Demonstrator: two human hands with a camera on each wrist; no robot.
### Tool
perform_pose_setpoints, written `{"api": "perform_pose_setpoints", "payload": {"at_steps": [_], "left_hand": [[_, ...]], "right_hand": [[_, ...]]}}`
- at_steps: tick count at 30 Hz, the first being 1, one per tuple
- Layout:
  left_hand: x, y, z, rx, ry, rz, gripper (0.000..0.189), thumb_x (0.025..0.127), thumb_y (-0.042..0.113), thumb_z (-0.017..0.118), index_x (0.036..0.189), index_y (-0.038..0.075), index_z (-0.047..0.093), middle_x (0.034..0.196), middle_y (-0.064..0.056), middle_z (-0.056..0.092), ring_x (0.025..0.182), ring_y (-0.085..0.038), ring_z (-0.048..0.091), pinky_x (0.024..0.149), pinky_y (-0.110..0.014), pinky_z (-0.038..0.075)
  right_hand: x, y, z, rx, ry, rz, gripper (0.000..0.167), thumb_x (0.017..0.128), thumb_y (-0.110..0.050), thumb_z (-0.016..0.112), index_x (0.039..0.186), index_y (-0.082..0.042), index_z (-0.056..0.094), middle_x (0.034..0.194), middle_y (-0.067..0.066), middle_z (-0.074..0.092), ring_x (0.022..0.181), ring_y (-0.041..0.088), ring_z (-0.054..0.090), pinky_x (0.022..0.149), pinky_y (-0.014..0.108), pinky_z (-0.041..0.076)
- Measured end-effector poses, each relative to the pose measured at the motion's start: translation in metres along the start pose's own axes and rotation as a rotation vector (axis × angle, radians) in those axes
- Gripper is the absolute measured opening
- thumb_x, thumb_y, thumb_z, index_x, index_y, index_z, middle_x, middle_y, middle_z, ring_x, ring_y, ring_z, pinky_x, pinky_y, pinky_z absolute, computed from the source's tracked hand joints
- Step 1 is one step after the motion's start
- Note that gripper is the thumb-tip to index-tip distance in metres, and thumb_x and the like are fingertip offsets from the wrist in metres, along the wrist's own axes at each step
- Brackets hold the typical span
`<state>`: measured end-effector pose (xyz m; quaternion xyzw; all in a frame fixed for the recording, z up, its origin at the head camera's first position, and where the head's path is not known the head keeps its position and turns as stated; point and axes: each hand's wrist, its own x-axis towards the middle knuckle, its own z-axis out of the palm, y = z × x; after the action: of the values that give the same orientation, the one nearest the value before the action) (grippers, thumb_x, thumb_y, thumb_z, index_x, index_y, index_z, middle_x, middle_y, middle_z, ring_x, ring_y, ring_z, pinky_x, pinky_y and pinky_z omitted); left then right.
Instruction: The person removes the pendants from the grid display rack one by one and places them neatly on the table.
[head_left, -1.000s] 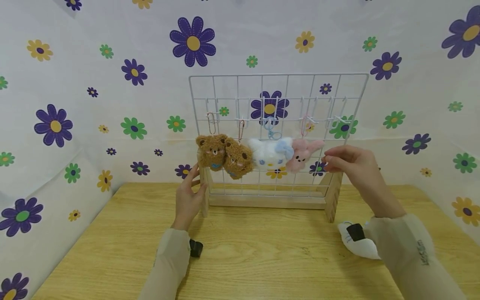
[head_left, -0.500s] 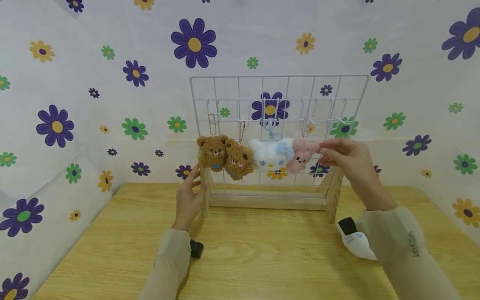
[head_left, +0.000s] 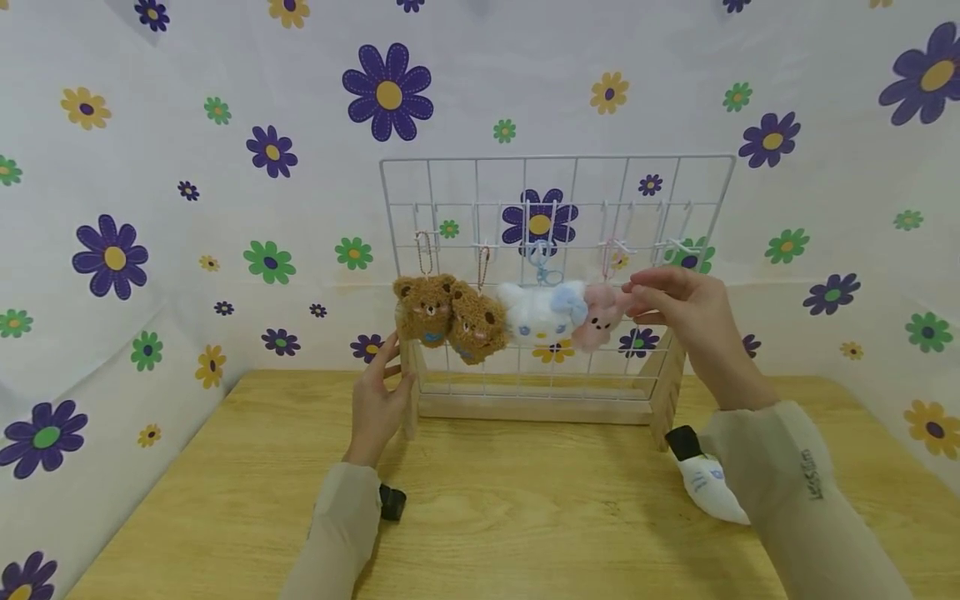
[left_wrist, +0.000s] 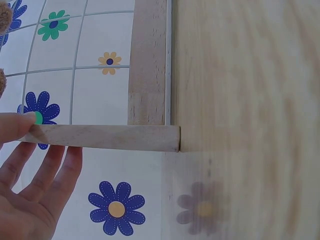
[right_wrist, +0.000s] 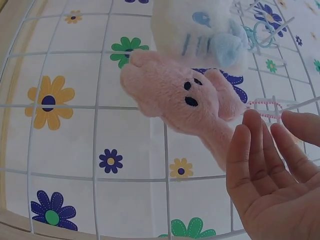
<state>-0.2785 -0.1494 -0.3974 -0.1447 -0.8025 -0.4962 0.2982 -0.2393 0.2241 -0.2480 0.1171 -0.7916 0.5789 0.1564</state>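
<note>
Two brown plush bears (head_left: 427,308), a white plush cat head with a blue bow (head_left: 542,315) and a pink plush rabbit (head_left: 597,320) hang in a row from hooks on a white wire grid rack (head_left: 525,157). My left hand (head_left: 378,408) grips the rack's left wooden leg (left_wrist: 105,136), thumb on one side and fingers on the other. My right hand (head_left: 693,321) is at the rabbit's ear. In the right wrist view, the fingertips (right_wrist: 239,145) overlap the ear's end, and the thumb stands apart from the fingers. Whether they press the ear is hidden.
A white plush piece (head_left: 712,492) lies on the wooden table (head_left: 525,517), partly behind my right sleeve. White hooks (head_left: 678,243) at the rack's right end carry no toy. A flower-print sheet (head_left: 315,125) stands behind the rack.
My right hand has moved left from beside the rack to the pink rabbit's ear. My left hand stays on the wooden leg.
</note>
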Motion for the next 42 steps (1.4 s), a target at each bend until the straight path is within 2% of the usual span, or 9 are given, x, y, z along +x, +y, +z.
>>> {"api": "perform_pose_setpoints", "payload": {"at_steps": [6, 12, 22, 28, 35, 42], "left_hand": [[0.001, 0.0, 0.0, -0.005, -0.007, -0.003, 0.065, 0.09, -0.01, 0.069, 0.15, -0.002, 0.046, 0.133, -0.028, 0.06, 0.104, -0.045, 0.067, 0.081, -0.053, 0.06], [0.0, 0.0, -0.001, -0.008, -0.008, -0.013, 0.065, 0.091, -0.011, 0.069, 0.15, -0.001, 0.046, 0.133, -0.027, 0.06, 0.104, -0.045, 0.067, 0.081, -0.053, 0.06], [-0.002, 0.001, -0.001, -0.007, -0.002, 0.001, 0.065, 0.09, -0.011, 0.069, 0.15, -0.001, 0.046, 0.133, -0.027, 0.06, 0.103, -0.044, 0.068, 0.079, -0.052, 0.061], [-0.001, 0.001, 0.0, -0.016, -0.002, 0.002, 0.065, 0.09, -0.012, 0.069, 0.15, -0.002, 0.046, 0.133, -0.028, 0.06, 0.103, -0.045, 0.067, 0.078, -0.052, 0.061], [-0.002, 0.0, 0.001, -0.021, -0.009, -0.022, 0.066, 0.091, -0.011, 0.069, 0.151, 0.0, 0.045, 0.134, -0.027, 0.059, 0.105, -0.045, 0.066, 0.079, -0.051, 0.061], [-0.002, -0.001, 0.001, -0.024, -0.007, -0.013, 0.065, 0.091, -0.011, 0.068, 0.151, 0.0, 0.045, 0.134, -0.026, 0.059, 0.104, -0.045, 0.067, 0.076, -0.05, 0.061]], "right_hand": [[0.004, -0.002, 0.002, -0.02, 0.008, 0.017, 0.029, 0.105, -0.021, 0.059, 0.125, 0.0, 0.062, 0.107, -0.01, 0.067, 0.089, 0.008, 0.069, 0.083, 0.02, 0.057], [0.008, -0.003, 0.005, 0.025, 0.001, 0.017, 0.033, 0.105, -0.017, 0.059, 0.128, 0.006, 0.058, 0.103, -0.01, 0.069, 0.086, 0.008, 0.07, 0.082, 0.022, 0.058], [0.013, -0.005, 0.008, 0.069, -0.01, 0.004, 0.028, 0.104, -0.016, 0.061, 0.125, 0.001, 0.061, 0.102, -0.012, 0.07, 0.082, 0.009, 0.07, 0.08, 0.022, 0.059], [0.014, -0.009, 0.009, 0.051, -0.018, 0.003, 0.038, 0.104, -0.019, 0.06, 0.132, 0.006, 0.057, 0.105, -0.011, 0.069, 0.082, 0.01, 0.071, 0.079, 0.022, 0.059], [0.014, -0.01, 0.008, 0.029, -0.033, 0.017, 0.041, 0.105, -0.022, 0.059, 0.135, 0.004, 0.056, 0.107, -0.012, 0.068, 0.082, 0.01, 0.07, 0.079, 0.022, 0.059], [0.019, -0.012, 0.009, 0.003, -0.047, 0.037, 0.047, 0.105, -0.025, 0.059, 0.139, 0.007, 0.053, 0.104, -0.012, 0.068, 0.081, 0.01, 0.069, 0.079, 0.021, 0.058]]}}
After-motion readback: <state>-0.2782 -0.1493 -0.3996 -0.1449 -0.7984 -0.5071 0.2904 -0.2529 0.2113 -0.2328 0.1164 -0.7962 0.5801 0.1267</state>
